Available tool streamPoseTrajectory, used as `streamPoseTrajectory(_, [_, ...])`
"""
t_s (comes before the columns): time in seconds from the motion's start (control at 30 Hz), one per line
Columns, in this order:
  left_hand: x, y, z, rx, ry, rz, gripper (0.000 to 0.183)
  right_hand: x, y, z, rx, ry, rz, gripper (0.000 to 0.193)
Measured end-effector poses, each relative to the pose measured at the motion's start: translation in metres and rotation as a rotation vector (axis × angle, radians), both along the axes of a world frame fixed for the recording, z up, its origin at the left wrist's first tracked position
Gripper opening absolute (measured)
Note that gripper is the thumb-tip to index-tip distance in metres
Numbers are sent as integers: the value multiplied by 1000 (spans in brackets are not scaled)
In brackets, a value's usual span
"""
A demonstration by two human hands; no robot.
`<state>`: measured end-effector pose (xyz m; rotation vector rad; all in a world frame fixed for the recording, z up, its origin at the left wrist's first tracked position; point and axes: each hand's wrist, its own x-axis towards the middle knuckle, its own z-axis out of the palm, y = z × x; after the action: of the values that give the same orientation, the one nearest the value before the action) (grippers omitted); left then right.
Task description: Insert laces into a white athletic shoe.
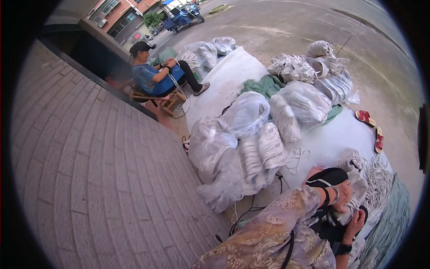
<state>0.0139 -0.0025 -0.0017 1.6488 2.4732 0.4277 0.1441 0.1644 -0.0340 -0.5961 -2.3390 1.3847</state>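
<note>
My left hand (343, 196), with bands round its wrist, has its fingers curled on a white shoe upper (354, 207) above my lap. Below it, my right hand (355, 224), with a black band on the wrist, grips the lower side of the same piece. Its fingertips are partly hidden. A dark, white-edged item (328, 176) lies against the left wrist. Just beyond the hands is a heap of loose white laces (380, 184), with more white shoe uppers (351, 159) beside it.
White sheeting (331, 136) covers the ground ahead, bearing plastic bags (247, 114) and stacks of white uppers (264, 150). Red sandals (366, 118) lie at its right edge. Green cloth (389, 219) is at my right, a brick wall (89, 170) at left. Another person (150, 74) sits beyond.
</note>
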Motion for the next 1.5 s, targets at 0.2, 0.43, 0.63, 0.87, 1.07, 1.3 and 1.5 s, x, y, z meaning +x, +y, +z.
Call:
streamPoseTrajectory(0.2, [1,-2,-2,12,29,13,52,0,1,-1,-16,-11,33,18])
streamPoseTrajectory(0.43, [-4,-1,-1,17,54,4,49,-3,6,-11,-216,41,23,21])
streamPoseTrajectory(0.63, [0,-2,4,-59,35,20,47,-4,5,-15,-139,13,17,20])
streamPoseTrajectory(0.87, [-1,1,16,-89,-12,-32,48,-2,10,13,-309,-24,77,12])
streamPoseTrajectory(1.07, [2,-4,8,-43,40,-8,51,-13,2,49,-493,-260,204,7])
streamPoseTrajectory(1.3, [3,-7,6,5,61,10,51,-11,2,50,88,-90,478,17])
streamPoseTrajectory(1.5, [-12,5,9,124,64,-41,38,-20,22,32,86,-117,369,20])
